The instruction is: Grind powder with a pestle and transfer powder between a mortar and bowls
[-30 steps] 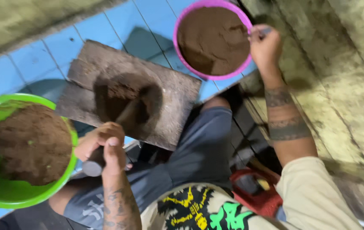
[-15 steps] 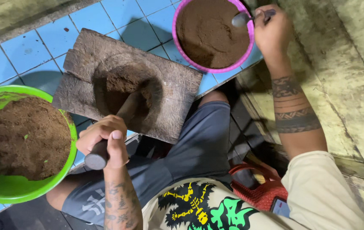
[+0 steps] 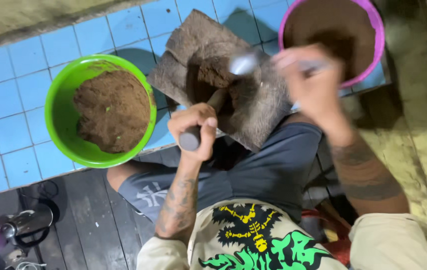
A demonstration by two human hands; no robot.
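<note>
My left hand (image 3: 194, 127) is closed round the handle of a stone pestle (image 3: 199, 121) whose far end rests in the hollow of a flat stone mortar (image 3: 263, 107) with brown paste in it. My right hand (image 3: 312, 87), blurred, holds a metal spoon (image 3: 244, 64) over the mortar's hollow. A pink bowl (image 3: 376, 37) with brown paste sits just beyond the right hand. A green bowl (image 3: 62, 100) heaped with brown paste sits left of the mortar.
Blue floor tiles (image 3: 3, 125) lie under the bowls and mortar. A rough concrete wall base (image 3: 418, 130) runs along the right. Dark wooden boards (image 3: 93, 220) are near my knees, with a metal kettle (image 3: 23, 225) at lower left.
My right hand has carried the spoon from the pink bowl leftward over the mortar. The view has shifted, so the green bowl now sits nearer the middle. The left hand keeps its grip on the pestle.
</note>
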